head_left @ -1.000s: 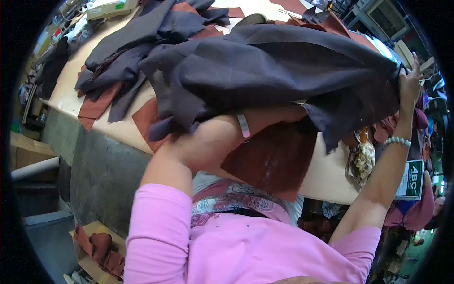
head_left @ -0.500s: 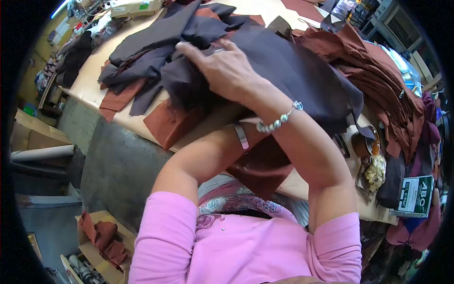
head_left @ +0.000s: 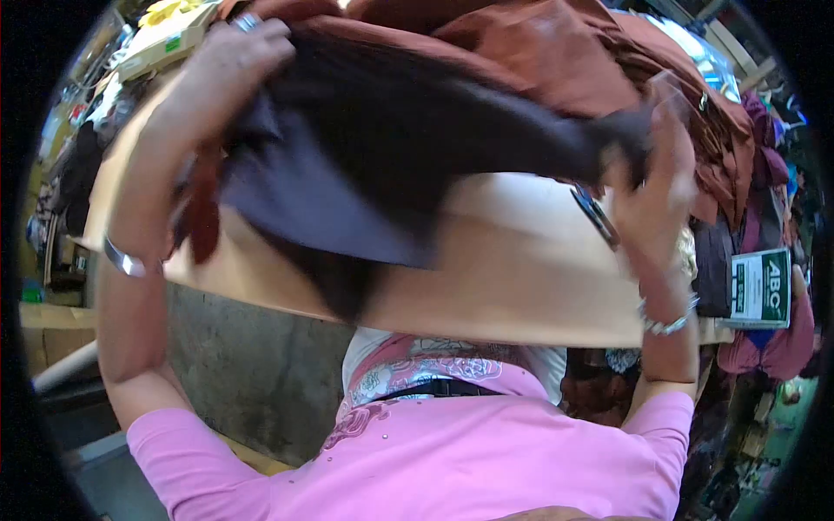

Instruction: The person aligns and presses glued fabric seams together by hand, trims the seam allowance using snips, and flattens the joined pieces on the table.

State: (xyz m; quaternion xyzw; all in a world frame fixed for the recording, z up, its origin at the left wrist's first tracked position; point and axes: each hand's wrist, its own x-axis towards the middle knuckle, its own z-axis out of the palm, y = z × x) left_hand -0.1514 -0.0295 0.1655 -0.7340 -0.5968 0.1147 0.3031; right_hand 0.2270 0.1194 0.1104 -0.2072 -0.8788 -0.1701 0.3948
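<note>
A dark purple-brown cloth [head_left: 373, 139] stretches between my two hands above the pale tabletop [head_left: 512, 286], blurred by motion. Its lower corner hangs down toward the near edge. At the upper left, my left hand [head_left: 248, 61] is closed on one end of the cloth, with a ring on a finger. My right hand [head_left: 651, 182], smeared by movement, pinches the other end at the right. Just left of that wrist lies a slim dark object [head_left: 595, 215] whose kind I cannot make out. A rust-brown strip of cloth [head_left: 206, 204] hangs below my left hand.
Rust-brown cloth [head_left: 539, 52] is heaped along the back, with a gathered pile [head_left: 721, 139] at the right. A green and white box [head_left: 760, 288] marked ABC is at the table's right end. A yellowish carton [head_left: 161, 39] stands at the far left.
My arms were crossed over the heaped dark cloth, with the left hand hidden. They have uncrossed and spread apart, drawing the cloth out between them. The dark heap at left has gone from view.
</note>
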